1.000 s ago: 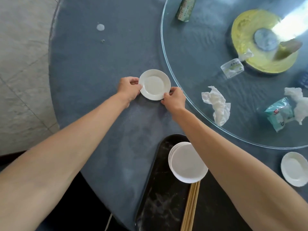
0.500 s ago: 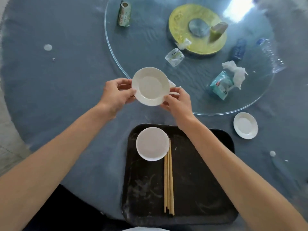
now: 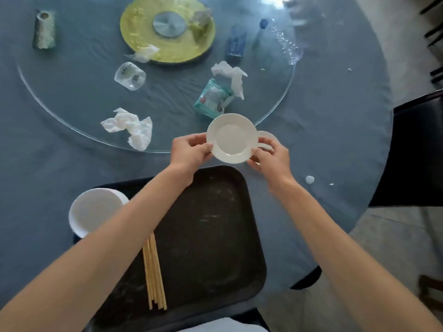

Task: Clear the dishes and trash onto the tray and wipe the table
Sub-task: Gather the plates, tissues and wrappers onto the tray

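A small white saucer [image 3: 231,138] is held in the air between both hands, just beyond the far edge of the black tray [image 3: 211,226]. My left hand [image 3: 190,152] grips its left rim and my right hand [image 3: 271,155] its right rim. Behind the saucer, a second white saucer [image 3: 267,137] lies on the blue tablecloth, mostly hidden. On the tray sit a stack of white plates [image 3: 94,212] at the left and several wooden chopsticks [image 3: 153,271]. My left forearm covers part of the stack.
A glass turntable [image 3: 72,97] carries crumpled tissues [image 3: 130,128], a tissue pack [image 3: 212,98], a plastic cup [image 3: 129,75], a green carton [image 3: 44,29], a blue packet [image 3: 236,43], a clear bottle [image 3: 282,40] and a yellow disc [image 3: 167,27]. A dark chair [image 3: 417,149] stands at right.
Both hands lifted the saucer off the cloth and carried it to the right, above the second saucer. The view has swung right, so the tray now lies under my arms.
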